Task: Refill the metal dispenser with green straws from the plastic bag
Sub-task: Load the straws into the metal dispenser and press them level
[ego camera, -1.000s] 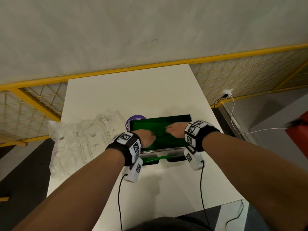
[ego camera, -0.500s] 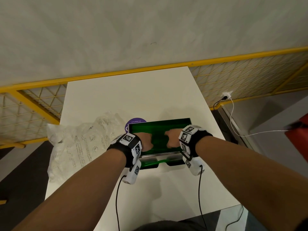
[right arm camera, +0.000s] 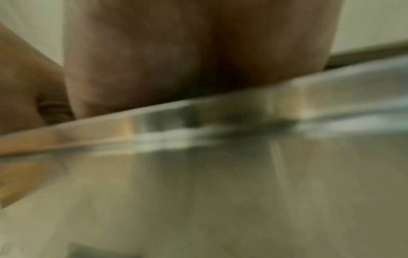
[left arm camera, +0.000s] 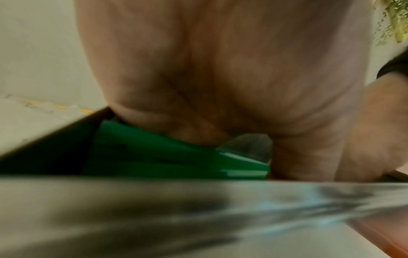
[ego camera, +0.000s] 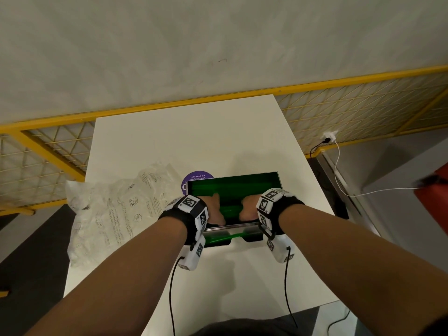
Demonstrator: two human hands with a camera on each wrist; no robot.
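The open metal dispenser (ego camera: 279, 184) stands mid-table, filled with green straws (ego camera: 232, 187). Both hands reach down inside it, close to its near wall. My left hand (ego camera: 214, 210) is on the left side, my right hand (ego camera: 247, 209) on the right, thumbs toward each other. In the left wrist view my left hand (left arm camera: 220, 78) lies against the green straws (left arm camera: 154, 157) behind the metal dispenser wall (left arm camera: 176, 218); its fingertips are hidden. In the right wrist view the dispenser wall (right arm camera: 220, 192) hides the fingers of my right hand (right arm camera: 176, 52). The crumpled clear plastic bag (ego camera: 114, 209) lies left of the dispenser.
A purple round sticker (ego camera: 197, 177) shows behind the dispenser's left corner. A green straw lies in the front tray (ego camera: 223, 238). A yellow mesh railing (ego camera: 363, 112) runs behind the white table (ego camera: 181, 141). A white cable (ego camera: 339, 175) and a red object (ego camera: 434, 207) are at right.
Both hands have drawn back over the straws from the middle of the dispenser toward its near wall and dipped deeper. The bag and dispenser stay put.
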